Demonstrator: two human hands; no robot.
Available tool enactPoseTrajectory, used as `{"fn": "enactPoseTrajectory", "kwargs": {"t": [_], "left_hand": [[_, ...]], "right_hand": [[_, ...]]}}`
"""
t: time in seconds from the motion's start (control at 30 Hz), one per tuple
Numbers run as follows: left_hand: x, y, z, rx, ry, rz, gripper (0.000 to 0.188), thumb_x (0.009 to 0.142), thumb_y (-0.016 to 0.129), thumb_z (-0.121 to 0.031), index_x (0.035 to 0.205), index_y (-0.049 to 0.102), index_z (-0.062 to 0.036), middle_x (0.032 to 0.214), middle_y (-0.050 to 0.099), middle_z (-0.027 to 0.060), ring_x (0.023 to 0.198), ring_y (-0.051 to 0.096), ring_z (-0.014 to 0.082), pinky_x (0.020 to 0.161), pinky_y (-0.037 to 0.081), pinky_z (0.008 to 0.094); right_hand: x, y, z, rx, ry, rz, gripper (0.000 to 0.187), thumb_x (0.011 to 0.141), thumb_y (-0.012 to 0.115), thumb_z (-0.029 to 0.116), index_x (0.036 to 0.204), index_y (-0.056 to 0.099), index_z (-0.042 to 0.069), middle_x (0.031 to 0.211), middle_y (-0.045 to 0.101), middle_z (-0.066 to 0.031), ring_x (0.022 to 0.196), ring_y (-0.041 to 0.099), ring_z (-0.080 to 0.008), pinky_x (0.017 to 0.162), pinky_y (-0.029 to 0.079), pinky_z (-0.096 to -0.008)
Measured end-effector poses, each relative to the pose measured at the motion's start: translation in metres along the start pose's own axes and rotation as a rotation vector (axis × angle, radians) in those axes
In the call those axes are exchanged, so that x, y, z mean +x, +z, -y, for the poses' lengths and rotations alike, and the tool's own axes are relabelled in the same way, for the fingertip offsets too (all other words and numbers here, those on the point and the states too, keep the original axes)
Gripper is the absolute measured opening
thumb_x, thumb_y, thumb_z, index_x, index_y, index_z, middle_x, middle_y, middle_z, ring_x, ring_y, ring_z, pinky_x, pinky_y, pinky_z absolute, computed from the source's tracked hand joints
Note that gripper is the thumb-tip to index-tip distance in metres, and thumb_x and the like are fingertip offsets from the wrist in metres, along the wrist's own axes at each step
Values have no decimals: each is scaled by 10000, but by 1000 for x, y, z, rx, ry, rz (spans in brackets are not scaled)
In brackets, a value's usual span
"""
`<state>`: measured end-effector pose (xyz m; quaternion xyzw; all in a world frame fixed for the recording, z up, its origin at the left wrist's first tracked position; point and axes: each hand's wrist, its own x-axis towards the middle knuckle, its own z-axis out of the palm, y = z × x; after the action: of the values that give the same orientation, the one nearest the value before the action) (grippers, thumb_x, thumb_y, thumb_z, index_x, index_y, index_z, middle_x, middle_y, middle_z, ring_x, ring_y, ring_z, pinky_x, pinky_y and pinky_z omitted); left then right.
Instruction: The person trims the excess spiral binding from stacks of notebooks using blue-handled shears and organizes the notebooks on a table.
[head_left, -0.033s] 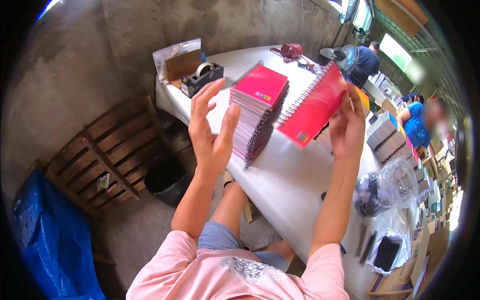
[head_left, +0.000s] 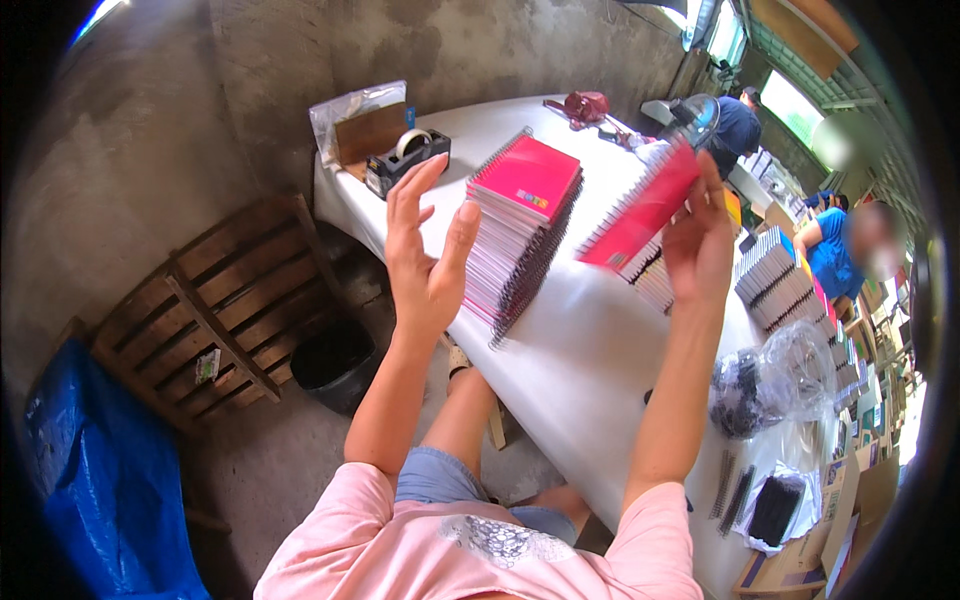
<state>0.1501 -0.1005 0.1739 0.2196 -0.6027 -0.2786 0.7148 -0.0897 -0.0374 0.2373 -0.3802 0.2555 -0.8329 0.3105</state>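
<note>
My right hand (head_left: 697, 245) grips a red spiral-bound notebook (head_left: 652, 205) by its right edge. The notebook is tilted and smeared by motion, held above the table with its wire coil toward the left. My left hand (head_left: 425, 240) is raised with fingers apart and holds nothing. It appears in front of the left side of a tall stack of spiral notebooks (head_left: 527, 180), whose top cover is red. Partly hidden behind the held notebook and my right hand, another stack of notebooks (head_left: 650, 285) stands on the white table (head_left: 570, 350).
A black tape dispenser (head_left: 408, 160) sits at the table's far left. To the right are more notebook stacks (head_left: 775, 285), a clear plastic bag (head_left: 795, 370), loose black binding coils (head_left: 738, 490) and cardboard boxes (head_left: 800, 560). A black bin (head_left: 335, 365) stands on the floor. Two people work farther back.
The held notebook has turned more edge-on and shifted slightly right and up with my right hand. My left hand stays open, a little farther right.
</note>
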Motion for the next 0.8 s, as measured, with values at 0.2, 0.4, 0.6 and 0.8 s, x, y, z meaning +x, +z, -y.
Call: {"fn": "enactPoseTrajectory", "kwargs": {"t": [0.2, 0.4, 0.6, 0.8], "left_hand": [[1, 17, 60, -166, -289, 272, 667, 880, 586, -391, 1409, 316, -87, 1383, 394, 150, 1301, 349, 250, 1038, 280, 443], [10, 23, 72, -243, -188, 303, 590, 945, 497, -327, 1403, 293, -15, 1366, 403, 198, 1281, 380, 247, 1041, 297, 340], [11, 27, 70, -290, -169, 311, 618, 952, 483, -331, 1438, 223, -52, 1417, 332, 165, 1291, 338, 208, 1071, 230, 328], [15, 30, 81, -215, -55, 336, 580, 946, 502, -310, 1406, 293, -26, 1375, 400, 161, 1256, 387, 196, 1052, 268, 319]], "right_hand": [[72, 59, -7, -734, -330, 419, 468, 753, 452, 26, 1210, 527, 87, 648, 473, 11, 608, 438, -74, 572, 356, -206], [55, 96, -70, -1209, -343, 1115, 405, 799, 457, 104, 1181, 555, 196, 757, 579, -6, 775, 530, -144, 822, 333, -377], [78, 26, -57, -747, -416, 492, 398, 934, 360, 332, 1133, 597, 81, 1303, 498, -91, 1167, 473, -216, 1024, 256, -359], [52, -6, -119, -645, -92, 274, 561, 973, 289, 479, 1244, 506, 39, 1032, 600, -92, 971, 544, -151, 857, 385, -268]]}}
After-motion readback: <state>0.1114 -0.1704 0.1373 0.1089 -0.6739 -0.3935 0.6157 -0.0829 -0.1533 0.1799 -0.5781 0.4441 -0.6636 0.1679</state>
